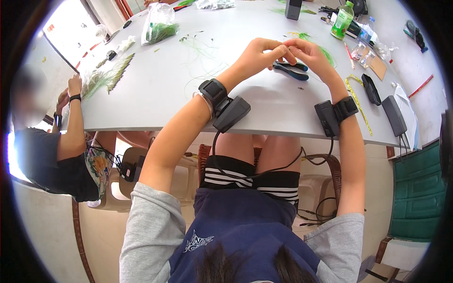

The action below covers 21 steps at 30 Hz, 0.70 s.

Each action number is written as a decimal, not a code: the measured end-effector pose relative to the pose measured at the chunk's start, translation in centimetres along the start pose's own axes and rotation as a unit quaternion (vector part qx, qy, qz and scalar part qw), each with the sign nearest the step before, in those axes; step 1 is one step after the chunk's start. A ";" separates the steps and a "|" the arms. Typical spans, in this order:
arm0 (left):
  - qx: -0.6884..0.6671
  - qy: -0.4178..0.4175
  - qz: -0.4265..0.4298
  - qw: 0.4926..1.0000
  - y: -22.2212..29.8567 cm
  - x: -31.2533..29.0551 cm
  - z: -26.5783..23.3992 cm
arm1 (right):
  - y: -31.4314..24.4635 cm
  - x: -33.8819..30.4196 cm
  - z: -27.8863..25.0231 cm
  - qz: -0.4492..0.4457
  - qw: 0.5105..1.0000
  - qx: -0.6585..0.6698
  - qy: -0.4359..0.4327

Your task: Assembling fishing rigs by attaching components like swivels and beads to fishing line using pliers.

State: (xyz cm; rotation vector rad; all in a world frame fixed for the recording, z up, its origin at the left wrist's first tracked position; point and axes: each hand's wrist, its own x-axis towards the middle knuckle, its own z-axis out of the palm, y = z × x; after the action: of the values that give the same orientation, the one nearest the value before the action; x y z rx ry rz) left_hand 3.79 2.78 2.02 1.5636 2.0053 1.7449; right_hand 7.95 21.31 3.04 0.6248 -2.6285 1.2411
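My left hand point(265, 53) and my right hand point(309, 53) meet over the table, fingertips pinched together. What they hold, if anything, is too small or hidden to make out. Just below the fingers lies a pair of pliers point(297, 74) with blue and black handles, its head partly covered by my left hand. Thin green strands point(326, 55) lie beyond and beside my right hand, with a few yellow ones among them. More loose, fine green strands point(202, 49) are scattered on the table left of my hands.
The grey table point(155, 101) carries a plastic bag of green strands point(160, 30), a green-labelled bottle point(342, 21), a yellow tape measure point(361, 101), a black case point(371, 89) and a grey box point(394, 115). At left, a person point(52, 141) handles a bundle of green strands point(111, 78). Cables hang from my wrist devices.
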 end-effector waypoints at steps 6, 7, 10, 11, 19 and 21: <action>-0.025 0.039 -0.040 0.998 -0.6 0.3 -0.3 | -0.2 -0.5 0.9 -0.009 0.984 0.178 0.013; -0.022 0.030 -0.046 0.998 -0.8 0.3 -0.4 | -0.1 -0.3 1.0 -0.010 0.984 0.178 0.011; -0.015 0.021 -0.056 0.998 -1.1 0.4 -0.4 | 0.4 -0.1 1.0 -0.029 0.985 0.169 0.014; -0.010 0.022 -0.058 0.998 -1.2 0.4 -0.4 | 0.7 0.0 1.0 -0.031 0.984 0.173 0.020; 0.032 0.031 -0.086 0.995 -1.9 0.7 -0.9 | 0.8 0.2 0.9 0.033 0.978 0.192 0.072; 0.059 0.029 -0.093 0.993 -2.1 0.7 -0.9 | 1.0 0.2 0.9 0.018 0.986 0.148 0.079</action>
State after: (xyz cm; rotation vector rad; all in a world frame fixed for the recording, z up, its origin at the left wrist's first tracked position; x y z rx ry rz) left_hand 1.56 3.02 1.10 1.3182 2.2389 1.6486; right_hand 7.33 21.15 1.84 0.4992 -2.3560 1.6379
